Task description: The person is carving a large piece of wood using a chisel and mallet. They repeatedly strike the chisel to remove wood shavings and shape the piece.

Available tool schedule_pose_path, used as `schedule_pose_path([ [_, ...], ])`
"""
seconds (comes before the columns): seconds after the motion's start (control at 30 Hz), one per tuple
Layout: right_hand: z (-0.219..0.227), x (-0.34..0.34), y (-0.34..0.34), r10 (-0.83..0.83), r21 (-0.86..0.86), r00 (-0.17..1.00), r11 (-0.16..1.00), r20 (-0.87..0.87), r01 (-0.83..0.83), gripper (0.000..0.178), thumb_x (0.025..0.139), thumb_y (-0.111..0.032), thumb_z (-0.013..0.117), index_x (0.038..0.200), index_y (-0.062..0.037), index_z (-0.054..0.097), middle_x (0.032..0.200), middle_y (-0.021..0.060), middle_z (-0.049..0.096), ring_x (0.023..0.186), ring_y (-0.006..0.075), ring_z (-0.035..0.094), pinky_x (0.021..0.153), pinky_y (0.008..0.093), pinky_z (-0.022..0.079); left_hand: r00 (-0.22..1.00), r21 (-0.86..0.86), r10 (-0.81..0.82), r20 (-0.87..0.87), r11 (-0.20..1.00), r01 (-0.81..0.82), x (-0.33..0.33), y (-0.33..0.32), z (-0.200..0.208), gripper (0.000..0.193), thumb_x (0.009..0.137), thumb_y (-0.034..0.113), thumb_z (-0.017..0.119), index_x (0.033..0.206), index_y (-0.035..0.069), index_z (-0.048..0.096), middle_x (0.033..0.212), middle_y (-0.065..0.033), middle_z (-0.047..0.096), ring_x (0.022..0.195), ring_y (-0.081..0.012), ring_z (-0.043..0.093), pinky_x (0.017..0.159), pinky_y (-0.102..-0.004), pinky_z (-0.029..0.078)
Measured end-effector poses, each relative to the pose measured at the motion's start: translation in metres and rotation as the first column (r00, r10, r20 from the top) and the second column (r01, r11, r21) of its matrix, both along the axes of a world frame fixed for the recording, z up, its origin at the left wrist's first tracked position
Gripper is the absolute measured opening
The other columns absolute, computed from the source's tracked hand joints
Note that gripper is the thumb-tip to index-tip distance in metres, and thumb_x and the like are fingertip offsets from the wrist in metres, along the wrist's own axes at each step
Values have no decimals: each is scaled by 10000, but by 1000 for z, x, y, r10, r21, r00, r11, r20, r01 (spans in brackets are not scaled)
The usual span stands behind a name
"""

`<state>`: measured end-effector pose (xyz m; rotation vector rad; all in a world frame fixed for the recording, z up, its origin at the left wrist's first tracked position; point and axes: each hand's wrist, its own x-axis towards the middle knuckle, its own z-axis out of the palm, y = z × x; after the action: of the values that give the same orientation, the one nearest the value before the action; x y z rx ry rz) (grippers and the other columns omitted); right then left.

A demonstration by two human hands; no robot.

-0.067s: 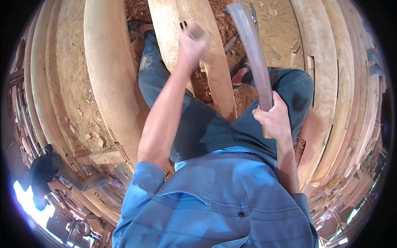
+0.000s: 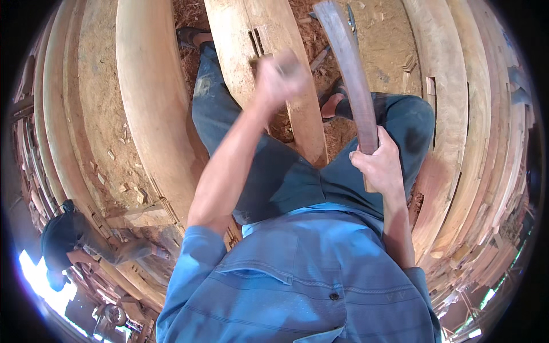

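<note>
My left hand (image 2: 279,83) is closed in a fist over the middle log (image 2: 274,23), smeared by motion. A brown, wooden-looking handle end (image 2: 289,62) shows at the top of the fist; the rest of that tool is hidden or blurred. Just beyond the hand, narrow dark slots (image 2: 255,41) are cut into the log. My right hand (image 2: 377,163) grips the lower end of a long, slightly curved wooden bar (image 2: 349,68), which tilts up and away over my right knee. Between my legs, a larger opening (image 2: 280,123) in the log shows below the left wrist.
Thick peeled logs lie on my left (image 2: 151,74) and right (image 2: 443,86). Hand tools (image 2: 320,57) and shavings lie on the ground beside the middle log. Another person (image 2: 63,240) bends over at the far left. Stacked timber (image 2: 497,143) lines the right side.
My left hand has moved right and a little toward me with the brown handle, uncovering more of the slots. My right hand and the wooden bar stay almost still.
</note>
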<state>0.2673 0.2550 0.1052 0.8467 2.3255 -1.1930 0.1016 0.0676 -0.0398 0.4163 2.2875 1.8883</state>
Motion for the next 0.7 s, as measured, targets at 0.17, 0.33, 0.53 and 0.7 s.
schedule_pose_path([
  [0.17, 2, -2, 5, 33, 43, 999, 999, -4, -33, 424, 690, -165, 712, 1037, 32, 567, 850, 190, 647, 773, 274, 632, 760, 387, 515, 950, 96, 194, -244, 980, -176, 58, -11, 16, 149, 792, 30, 702, 719, 46, 574, 634, -68, 587, 607, -112, 585, 587, -283, 482],
  [0.33, 4, -13, 12, 47, 106, 995, 993, 90, -56, 426, 696, -172, 724, 1032, 33, 561, 867, 205, 653, 785, 290, 642, 773, 393, 516, 911, -56, 409, 58, 912, -406, -21, 27, 30, 206, 807, 38, 697, 674, 57, 541, 655, 3, 581, 573, -90, 501, 552, -259, 419],
  [0.53, -8, -10, 16, 36, 75, 999, 996, 36, -39, 424, 699, -170, 723, 1036, 38, 568, 895, 216, 659, 820, 301, 660, 785, 396, 516, 970, 167, 243, -13, 957, -238, 37, -15, 22, 142, 797, 24, 714, 717, 77, 609, 650, -49, 623, 606, -128, 607, 597, -289, 514],
  [0.7, -13, -27, 16, 29, 34, 999, 999, 40, -30, 444, 700, -147, 725, 1076, 43, 583, 902, 196, 662, 820, 277, 655, 792, 381, 520, 914, -49, -204, -350, 979, 200, 53, 9, 27, 213, 694, 8, 750, 691, 88, 553, 666, -62, 585, 570, -228, 597, 542, -357, 489],
])
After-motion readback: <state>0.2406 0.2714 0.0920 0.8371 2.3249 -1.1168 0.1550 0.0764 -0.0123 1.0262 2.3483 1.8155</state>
